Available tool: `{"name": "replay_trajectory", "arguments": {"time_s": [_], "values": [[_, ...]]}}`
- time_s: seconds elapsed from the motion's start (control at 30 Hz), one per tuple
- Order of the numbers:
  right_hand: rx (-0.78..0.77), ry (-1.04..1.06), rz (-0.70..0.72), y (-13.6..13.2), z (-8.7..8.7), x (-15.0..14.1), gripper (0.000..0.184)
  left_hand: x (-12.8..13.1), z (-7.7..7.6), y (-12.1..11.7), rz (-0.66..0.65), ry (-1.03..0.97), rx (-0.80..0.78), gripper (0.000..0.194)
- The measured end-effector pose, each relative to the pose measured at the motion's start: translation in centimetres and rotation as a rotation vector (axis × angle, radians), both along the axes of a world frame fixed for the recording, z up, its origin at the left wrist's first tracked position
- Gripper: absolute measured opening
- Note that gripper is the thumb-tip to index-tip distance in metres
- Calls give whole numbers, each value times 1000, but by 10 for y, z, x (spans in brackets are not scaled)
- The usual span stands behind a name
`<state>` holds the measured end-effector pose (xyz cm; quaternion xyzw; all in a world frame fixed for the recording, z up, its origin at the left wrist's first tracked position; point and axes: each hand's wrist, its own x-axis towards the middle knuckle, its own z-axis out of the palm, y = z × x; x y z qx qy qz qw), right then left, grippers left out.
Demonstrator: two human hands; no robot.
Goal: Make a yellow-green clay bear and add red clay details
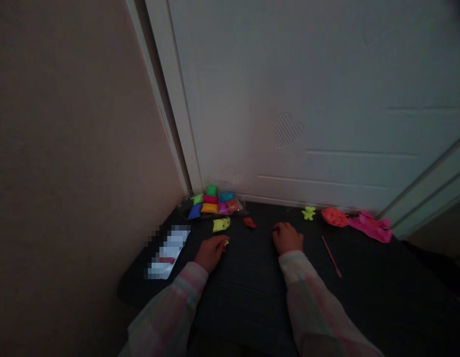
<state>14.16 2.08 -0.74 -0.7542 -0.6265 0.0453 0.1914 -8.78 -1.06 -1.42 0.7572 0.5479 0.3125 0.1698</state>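
Note:
My left hand (209, 254) is closed in a pinch above the dark table, with a small yellow piece of modelling clay (226, 243) showing at its fingertips. Just beyond it lies an opened yellow clay packet (221, 225). My right hand (288, 239) rests on the table palm down, its fingers curled under; whatever they hold, if anything, is hidden. Between the hands and slightly farther back lies a small red-orange piece (249, 222). To the right of my right hand is a thin pink modelling tool (331, 257).
A clear bag of colourful clay packets (209, 208) lies at the back left. A lit phone (170, 252) is at the left edge. Along the back right are a yellow bear shape (309, 213), an orange-red mound (334, 216) and a pink clay mass (371, 226). A white door (248, 99) stands behind.

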Motion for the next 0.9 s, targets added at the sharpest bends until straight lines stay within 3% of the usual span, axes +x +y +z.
{"name": "replay_trajectory", "arguments": {"time_s": [0.2, 0.4, 0.5, 0.7, 0.9], "values": [[99, 12, -13, 0, 3, -1, 28, 2, -1, 3, -24, 2, 68, 28], [199, 75, 368, -2, -1, -49, 40, 8, -2, 4, -47, 42, 116, 37], [210, 144, 464, 2, -8, -62, 42, 11, -1, 3, -51, 79, 114, 40], [245, 404, 394, 14, -16, -54, 33, 16, -1, 0, -138, 222, 78, 41], [243, 745, 278, 17, -19, -40, 32, 18, -2, 1, -111, 313, 177, 37]]}}
